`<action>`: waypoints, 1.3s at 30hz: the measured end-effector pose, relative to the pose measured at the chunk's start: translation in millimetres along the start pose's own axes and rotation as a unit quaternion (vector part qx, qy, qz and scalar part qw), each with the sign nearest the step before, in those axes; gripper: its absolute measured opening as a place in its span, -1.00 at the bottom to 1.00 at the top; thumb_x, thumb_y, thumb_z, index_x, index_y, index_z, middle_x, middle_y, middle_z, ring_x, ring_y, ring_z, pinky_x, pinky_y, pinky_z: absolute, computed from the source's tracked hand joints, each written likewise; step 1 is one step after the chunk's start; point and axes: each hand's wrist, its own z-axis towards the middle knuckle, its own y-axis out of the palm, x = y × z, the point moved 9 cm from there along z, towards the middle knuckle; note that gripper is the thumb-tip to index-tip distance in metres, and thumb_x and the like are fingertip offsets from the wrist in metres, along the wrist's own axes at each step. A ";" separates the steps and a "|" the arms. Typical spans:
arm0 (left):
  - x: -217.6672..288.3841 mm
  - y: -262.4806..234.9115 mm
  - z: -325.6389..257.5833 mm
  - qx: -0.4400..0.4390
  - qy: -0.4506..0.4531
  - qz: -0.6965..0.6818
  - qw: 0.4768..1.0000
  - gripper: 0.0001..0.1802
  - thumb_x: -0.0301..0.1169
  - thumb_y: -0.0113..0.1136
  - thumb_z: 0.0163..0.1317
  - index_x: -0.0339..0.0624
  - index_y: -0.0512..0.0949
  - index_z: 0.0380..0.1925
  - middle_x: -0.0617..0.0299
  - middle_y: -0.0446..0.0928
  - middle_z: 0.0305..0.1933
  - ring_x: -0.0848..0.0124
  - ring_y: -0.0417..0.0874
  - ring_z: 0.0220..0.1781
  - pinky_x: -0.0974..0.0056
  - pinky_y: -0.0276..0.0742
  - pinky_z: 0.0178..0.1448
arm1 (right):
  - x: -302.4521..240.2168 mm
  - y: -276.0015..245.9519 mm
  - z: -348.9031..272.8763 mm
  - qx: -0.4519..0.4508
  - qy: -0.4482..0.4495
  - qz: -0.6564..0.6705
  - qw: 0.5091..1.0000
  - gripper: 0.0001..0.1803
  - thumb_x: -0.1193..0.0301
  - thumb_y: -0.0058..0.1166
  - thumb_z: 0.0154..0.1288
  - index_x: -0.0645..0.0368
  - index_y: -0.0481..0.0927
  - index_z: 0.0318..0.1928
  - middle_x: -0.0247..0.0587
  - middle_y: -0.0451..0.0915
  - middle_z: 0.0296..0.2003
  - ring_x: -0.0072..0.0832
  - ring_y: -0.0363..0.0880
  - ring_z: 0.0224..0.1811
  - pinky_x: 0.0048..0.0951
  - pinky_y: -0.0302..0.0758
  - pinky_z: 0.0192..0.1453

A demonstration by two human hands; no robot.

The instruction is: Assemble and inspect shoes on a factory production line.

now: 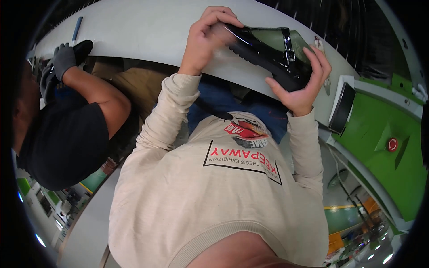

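Note:
A glossy black shoe (261, 52) with a strap, a chunky heel and a ridged sole is held up over the edge of the white table. A green shoe last (271, 39) shows in its opening. My left hand (211, 38) curls round the toe end, its fingers partly smeared by motion. My right hand (308, 79) grips the heel end, thumb under the heel and fingers along the back. The shoe lies level between both hands, its toe to the left.
The white worktable (147, 31) runs across the top. At left, a co-worker's grey-gloved hand (64, 60) is at a black shoe (82, 50), near a blue-handled tool (77, 27). A green machine panel (380, 138) with a red button (392, 144) stands at right.

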 end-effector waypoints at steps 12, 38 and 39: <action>-19.5 3.5 7.1 0.315 -0.114 -0.283 0.899 0.00 0.14 -0.52 0.79 -0.26 0.54 -0.72 0.06 0.56 -0.52 0.26 0.58 -0.32 0.23 0.48 0.02 | -3.2 6.1 -2.6 -0.016 0.020 0.005 1.000 0.16 -0.07 0.78 -0.07 0.21 0.47 0.46 0.06 0.35 0.43 0.05 0.32 0.52 0.09 0.33 0.62; 41.7 20.7 35.6 0.011 -0.094 -0.269 0.959 -0.48 -0.47 0.56 0.29 -0.38 0.61 0.21 -0.20 0.79 0.14 -0.03 0.86 0.21 -0.03 0.78 0.38 | -51.9 -1.7 -29.3 -0.056 -0.024 0.082 0.995 -0.10 0.42 0.57 0.26 0.23 0.43 0.57 0.29 0.43 0.53 0.23 0.49 0.53 0.07 0.47 0.57; 48.2 22.4 37.9 0.005 -0.093 -0.264 0.960 -0.46 -0.47 0.58 0.26 -0.38 0.62 0.21 -0.21 0.79 0.15 -0.02 0.86 0.21 -0.03 0.78 0.37 | -48.3 -2.8 -32.9 -0.043 0.000 0.097 0.994 -0.10 0.32 0.53 0.39 0.26 0.36 0.62 0.35 0.38 0.56 0.22 0.45 0.57 0.05 0.44 0.59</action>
